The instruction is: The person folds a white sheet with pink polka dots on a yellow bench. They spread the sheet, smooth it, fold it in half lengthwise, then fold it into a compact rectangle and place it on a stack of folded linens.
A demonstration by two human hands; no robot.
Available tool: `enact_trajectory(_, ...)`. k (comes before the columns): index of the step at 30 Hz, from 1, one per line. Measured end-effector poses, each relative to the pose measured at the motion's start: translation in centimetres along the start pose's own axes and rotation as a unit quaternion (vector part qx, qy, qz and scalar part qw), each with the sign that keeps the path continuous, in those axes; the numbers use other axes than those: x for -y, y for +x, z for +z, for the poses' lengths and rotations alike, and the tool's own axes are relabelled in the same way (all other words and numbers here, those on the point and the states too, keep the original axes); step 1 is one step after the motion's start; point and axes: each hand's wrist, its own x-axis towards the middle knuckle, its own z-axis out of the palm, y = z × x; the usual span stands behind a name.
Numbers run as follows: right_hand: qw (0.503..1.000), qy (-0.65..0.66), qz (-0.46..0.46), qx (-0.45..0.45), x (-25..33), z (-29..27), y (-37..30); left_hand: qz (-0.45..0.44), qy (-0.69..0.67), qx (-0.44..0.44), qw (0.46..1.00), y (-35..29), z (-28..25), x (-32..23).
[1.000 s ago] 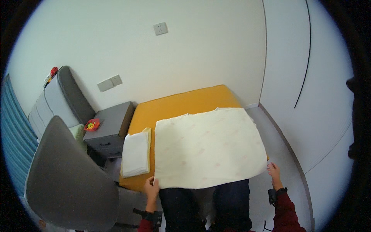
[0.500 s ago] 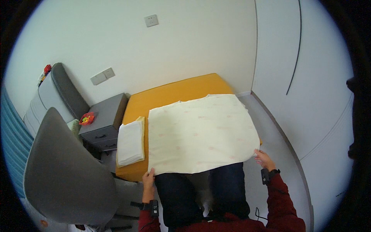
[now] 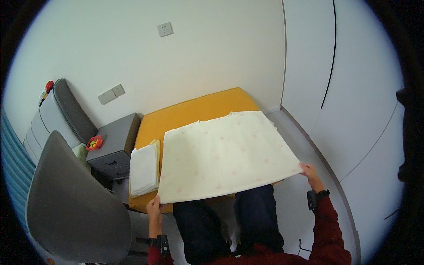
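Observation:
A cream cloth (image 3: 225, 154) with faint pink motifs lies spread over a low mustard-yellow padded bench (image 3: 194, 106). Its near edge is stretched between my two hands, lifted off the bench toward my legs. At the near left corner, my left hand (image 3: 154, 210) pinches the fabric. My right hand (image 3: 312, 173) grips the near right corner, out past the bench's right side. Left of the spread cloth, a folded stack of white and pale-yellow cloths (image 3: 144, 170) rests on the bench.
A grey nightstand (image 3: 115, 137) stands left of the bench, with a small red basket (image 3: 94, 142) of yellow items on top. The back of a grey chair (image 3: 70, 203) fills the lower left. White wall and cabinet panels (image 3: 353, 110) rise behind and to the right.
My hands have moved apart, the left one leftward and the right one outward and slightly up. The cloth's near edge is now pulled straight and taut.

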Motion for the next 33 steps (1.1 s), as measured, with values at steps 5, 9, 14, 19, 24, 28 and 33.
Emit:
enact_trajectory(5,0.989,-0.079,-0.100,-0.077,0.0,-0.6,0.3,0.049,0.025,-0.021,0.998,-0.3,0.0,-0.5)
enact_trajectory(9,0.987,-0.115,-0.028,-0.104,-1.4,-0.1,-1.1,-0.009,0.204,-0.054,0.978,-0.7,-1.3,1.0)
enact_trajectory(14,0.994,-0.057,-0.028,-0.085,-3.4,0.6,-1.4,-0.025,0.167,-0.036,0.985,-0.4,-2.5,4.4)
enact_trajectory(19,0.995,-0.067,-0.019,-0.070,-5.3,0.3,-0.2,-0.020,0.210,-0.032,0.977,-0.2,-3.2,5.4)
enact_trajectory(24,0.896,-0.431,-0.017,-0.105,-3.2,0.7,-1.3,0.110,0.420,-0.114,0.893,-1.0,-2.0,2.4)
enact_trajectory(28,0.884,-0.411,-0.192,-0.115,2.9,7.6,0.0,0.192,0.414,-0.046,0.889,1.8,4.8,-0.6)
enact_trajectory(33,0.844,-0.383,-0.361,0.101,7.9,25.1,2.5,0.412,0.402,0.145,0.805,6.8,21.9,1.7)
